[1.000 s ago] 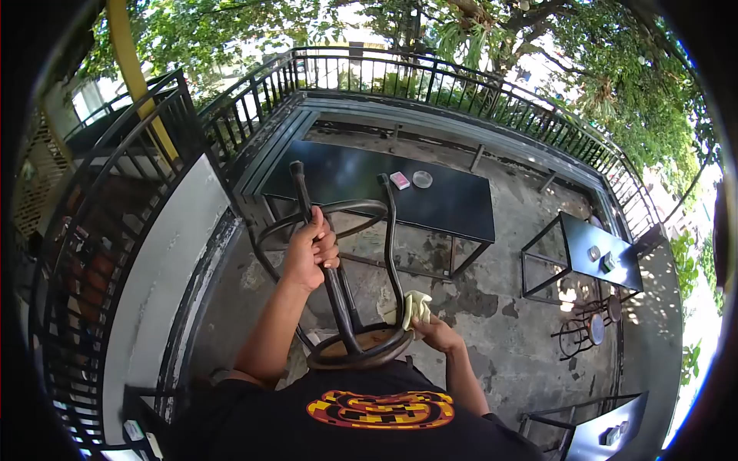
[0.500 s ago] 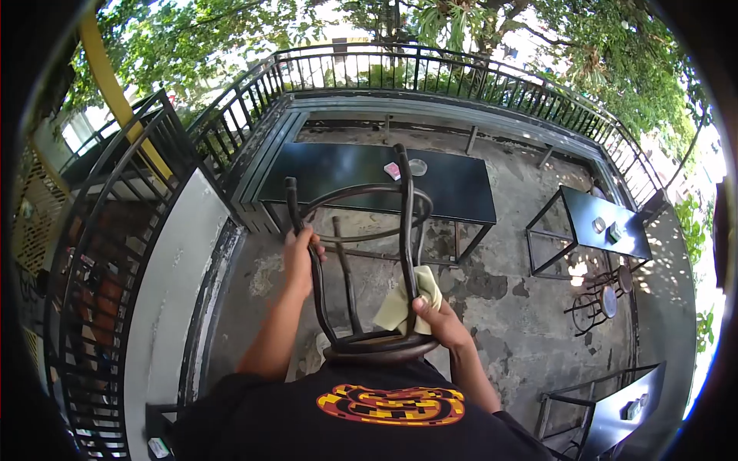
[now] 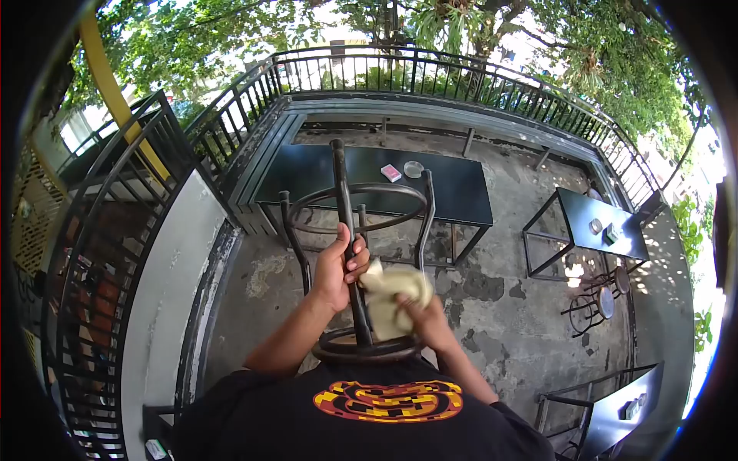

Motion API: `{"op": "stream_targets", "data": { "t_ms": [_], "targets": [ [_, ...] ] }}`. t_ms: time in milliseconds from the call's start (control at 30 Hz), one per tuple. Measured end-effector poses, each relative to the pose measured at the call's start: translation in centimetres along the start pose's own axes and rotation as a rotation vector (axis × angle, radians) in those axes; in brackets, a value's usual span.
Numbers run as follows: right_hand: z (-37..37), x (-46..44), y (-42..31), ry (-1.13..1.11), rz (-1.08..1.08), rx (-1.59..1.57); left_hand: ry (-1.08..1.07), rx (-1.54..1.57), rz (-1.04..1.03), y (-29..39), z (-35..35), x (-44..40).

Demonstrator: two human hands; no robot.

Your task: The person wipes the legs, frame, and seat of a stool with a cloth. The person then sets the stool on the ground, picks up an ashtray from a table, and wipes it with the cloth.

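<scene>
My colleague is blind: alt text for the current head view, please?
A person's left hand grips one leg of an upturned stool while the right hand holds a pale cloth beside it; a black table stands beyond.

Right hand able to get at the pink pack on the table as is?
Probably not: the right hand holds a cloth, and the upturned stool is between it and the pink pack on the table.

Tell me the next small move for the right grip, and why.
Probably slide the cloth down the held leg of the upturned stool: the left grip is closed around that leg, and the right grip has the cloth bunched close beside it; blur hides whether they touch.
</scene>
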State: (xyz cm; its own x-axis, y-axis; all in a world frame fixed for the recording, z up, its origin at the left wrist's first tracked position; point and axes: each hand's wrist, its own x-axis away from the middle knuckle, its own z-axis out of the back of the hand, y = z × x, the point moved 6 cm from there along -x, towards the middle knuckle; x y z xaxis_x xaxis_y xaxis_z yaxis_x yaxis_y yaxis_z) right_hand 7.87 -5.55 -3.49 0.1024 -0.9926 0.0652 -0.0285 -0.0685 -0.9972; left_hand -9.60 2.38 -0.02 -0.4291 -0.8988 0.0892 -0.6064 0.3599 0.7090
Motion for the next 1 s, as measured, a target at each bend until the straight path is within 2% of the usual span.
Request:
{"op": "stream_targets", "data": {
  "t_ms": [67, 100, 133, 167, 233, 333, 367, 433, 533, 600, 667, 700, 767, 833, 900, 967, 1000],
  "targets": [
    [5.4, -1.6, -0.6, 0.368, 0.166, 0.054, -0.008, 0.117, 0.041, -0.3, 0.0, 0.4],
    [8.0, -3.1, 0.8, 0.453, 0.226, -0.065, -0.013, 0.177, 0.065, -0.4, -0.1, 0.6],
    [10.2, -4.5, 0.8, 0.608, 0.337, 0.070, -0.011, 0.174, 0.074, -0.3, -0.2, 0.7],
    [11.9, -5.6, 0.6, 0.642, 0.335, 0.205, -0.021, 0.170, 0.081, -0.4, -0.5, 0.5],
    [11.8, -7.6, -0.2, 0.587, 0.156, 0.183, -0.034, 0.164, 0.101, -0.8, -1.2, 0.2],
    [9.1, -11.9, 3.5, 0.161, 0.078, 0.193, -0.090, 0.159, 0.146, -1.7, -3.1, -0.2],
    [7.7, -12.7, 4.1, 0.268, 0.310, 0.157, -0.109, 0.161, 0.157, -1.9, -3.5, -0.3],
    [7.0, -12.1, 5.5, 0.150, 0.189, -0.043, -0.082, 0.151, 0.137, -1.7, -3.2, -0.2],
    [6.6, -8.4, 6.2, 0.002, 0.094, -0.149, -0.044, 0.164, 0.123, -1.1, -1.5, 0.2],
    [8.1, -5.6, 11.2, -0.018, -0.026, -0.047, -0.002, 0.186, 0.101, -0.8, 0.2, 0.5],
    [8.4, -3.3, 14.3, -0.161, -0.106, -0.202, 0.039, 0.196, 0.084, -0.3, 1.3, 0.5],
    [8.4, -1.5, 14.1, -0.270, -0.217, -0.370, 0.037, 0.201, 0.083, -0.2, 1.4, 0.4],
    [9.0, 0.0, 15.9, -0.269, -0.300, -0.455, 0.042, 0.217, 0.088, -0.3, 1.6, 0.3],
    [9.0, -0.9, 17.4, -0.181, -0.296, -0.649, 0.038, 0.189, 0.124, -0.7, 1.3, -0.3],
    [8.4, -0.6, 17.2, -0.141, -0.261, -0.847, 0.163, 0.094, 0.089, -0.3, 1.7, -0.5],
    [7.0, -0.5, 13.3, -0.167, -0.180, -1.046, 0.398, -0.518, -0.088, 1.2, 3.3, -0.7],
    [7.1, -0.3, 13.4, -0.130, -0.142, -1.032, 0.593, -1.370, -0.581, 2.1, 4.3, -1.4]
  ]
}}
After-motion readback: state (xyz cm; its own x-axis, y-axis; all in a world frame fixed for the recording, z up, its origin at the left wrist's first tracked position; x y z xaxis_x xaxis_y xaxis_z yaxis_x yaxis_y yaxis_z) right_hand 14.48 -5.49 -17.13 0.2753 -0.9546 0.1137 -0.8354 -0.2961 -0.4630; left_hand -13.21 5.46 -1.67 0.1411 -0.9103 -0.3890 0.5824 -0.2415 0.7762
